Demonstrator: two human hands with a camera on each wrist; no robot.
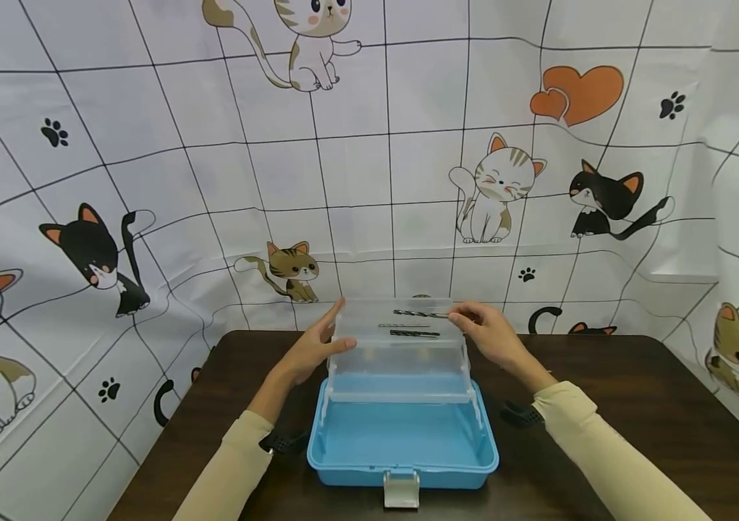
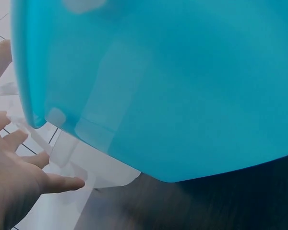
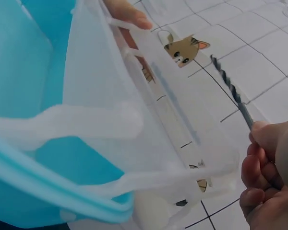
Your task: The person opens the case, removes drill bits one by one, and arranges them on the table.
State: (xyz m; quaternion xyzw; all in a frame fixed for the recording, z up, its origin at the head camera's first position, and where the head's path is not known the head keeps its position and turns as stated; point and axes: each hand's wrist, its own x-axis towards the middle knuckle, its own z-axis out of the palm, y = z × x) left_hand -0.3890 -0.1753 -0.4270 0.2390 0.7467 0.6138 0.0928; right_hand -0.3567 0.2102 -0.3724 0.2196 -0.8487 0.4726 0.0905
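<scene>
My right hand (image 1: 486,331) pinches a dark spiral drill bit (image 3: 228,84) by its smooth shank, its fluted end pointing left above the upper translucent tray (image 1: 376,312). Two more drill bits show in that tray, a thin one (image 1: 404,325) and a thicker black one (image 1: 415,333). At the tray's left end is my left hand (image 1: 309,351), thumb toward the tray's front and fingers extended. Its fingers look spread and nearly straight in the left wrist view. The trays are raised on hinged arms over a light-blue toolbox (image 1: 402,434), which stands open.
A white latch (image 1: 402,490) hangs from the toolbox's front. A second translucent tray (image 1: 398,365) sits below the upper one. The box stands on a dark wooden table (image 1: 577,405). Behind it hangs a white grid-patterned cloth (image 1: 356,174) printed with cats and hearts.
</scene>
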